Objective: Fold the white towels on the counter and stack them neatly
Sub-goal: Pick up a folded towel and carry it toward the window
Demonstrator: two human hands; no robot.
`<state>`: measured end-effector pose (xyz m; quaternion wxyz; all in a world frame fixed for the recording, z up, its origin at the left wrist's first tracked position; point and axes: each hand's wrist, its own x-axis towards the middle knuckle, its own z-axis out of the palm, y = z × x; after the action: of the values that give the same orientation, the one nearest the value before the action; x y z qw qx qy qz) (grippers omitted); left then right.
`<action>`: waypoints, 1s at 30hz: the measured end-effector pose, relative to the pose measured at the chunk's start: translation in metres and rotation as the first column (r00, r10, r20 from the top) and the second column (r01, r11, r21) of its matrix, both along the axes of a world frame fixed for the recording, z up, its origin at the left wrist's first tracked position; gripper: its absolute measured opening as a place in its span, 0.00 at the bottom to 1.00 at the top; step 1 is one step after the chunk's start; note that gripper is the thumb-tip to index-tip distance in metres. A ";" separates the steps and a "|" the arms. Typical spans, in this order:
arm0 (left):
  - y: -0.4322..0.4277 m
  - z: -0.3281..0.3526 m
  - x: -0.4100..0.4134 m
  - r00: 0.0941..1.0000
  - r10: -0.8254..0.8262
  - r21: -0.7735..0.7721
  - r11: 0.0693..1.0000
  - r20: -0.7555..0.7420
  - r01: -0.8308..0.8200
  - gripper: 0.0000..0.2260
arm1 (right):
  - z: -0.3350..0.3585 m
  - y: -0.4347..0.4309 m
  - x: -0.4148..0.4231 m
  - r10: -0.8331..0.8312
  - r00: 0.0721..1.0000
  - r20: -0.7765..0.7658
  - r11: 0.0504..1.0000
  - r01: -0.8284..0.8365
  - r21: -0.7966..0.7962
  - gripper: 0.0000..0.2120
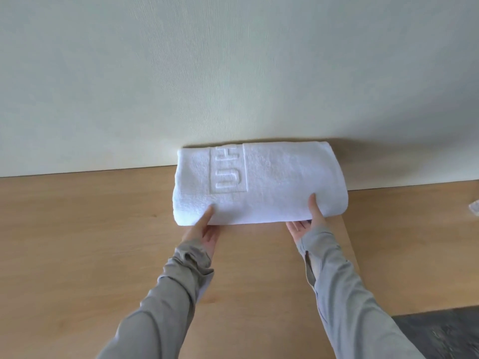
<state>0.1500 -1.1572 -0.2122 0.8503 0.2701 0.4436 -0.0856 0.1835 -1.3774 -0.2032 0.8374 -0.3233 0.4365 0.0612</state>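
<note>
The towel [272, 182] is folded into a thick oblong, embossed panel up, at 12 o'clock from the hands and at the back of the counter [77, 229], its far edge against the wall [233, 73]. The left hand [204, 230] grips the near edge toward 7 o'clock, thumb on top and fingers tucked under. The right hand [309, 218] holds it the same way toward 5 o'clock. Whether the near edge is lifted or lies flat cannot be told.

The folding of this piece looks finished, so the step in hand seems to be placing it or squaring it up as the base of a stack. Next the hands would need to let go without dragging the layers, then reach for another towel. A white scrap [474, 207] at 3 o'clock, cut by the frame edge, may be one. Grey sleeves [334, 281] cover both arms, and dark floor [440, 332] shows at 5 o'clock.
</note>
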 end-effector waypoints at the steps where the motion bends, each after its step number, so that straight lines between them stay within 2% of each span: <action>1: -0.002 0.002 0.003 0.999 0.043 -0.024 0.999 -0.009 -0.043 0.23 | 0.001 0.001 0.003 -0.026 1.000 0.003 0.999 0.025 0.021 0.30; 5: -0.008 0.011 0.011 0.990 0.132 -0.084 0.987 -0.039 -0.135 0.21 | -0.002 0.012 0.011 -0.132 0.987 0.089 0.986 0.121 0.113 0.20; 8: -0.011 0.014 0.014 0.984 0.170 -0.114 0.978 -0.059 -0.176 0.20 | -0.002 0.017 0.013 -0.173 0.973 0.153 0.977 0.150 0.152 0.17; 11: -0.016 0.017 0.017 0.981 0.189 -0.102 0.976 -0.045 -0.192 0.16 | -0.002 0.018 0.013 -0.151 0.974 0.167 0.981 0.127 0.148 0.17; 17: -0.024 0.022 0.026 0.976 0.217 -0.069 0.974 0.015 -0.216 0.18 | 0.006 0.014 0.022 -0.047 0.991 0.124 0.996 0.036 0.084 0.16; 22: -0.023 0.026 0.025 0.981 0.187 0.017 0.982 -0.050 -0.187 0.17 | 0.014 0.016 0.019 -0.041 0.982 0.183 0.997 0.029 0.069 0.10; 30: -0.008 0.050 -0.003 0.970 0.244 -0.032 0.969 -0.004 -0.244 0.20 | 0.044 0.026 0.001 0.011 0.963 0.268 1.000 -0.010 -0.005 0.04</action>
<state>0.1471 -1.1653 -0.1617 0.8586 0.2000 0.4720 0.0124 0.1840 -1.3515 -0.1593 0.8878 -0.3324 0.3177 0.0203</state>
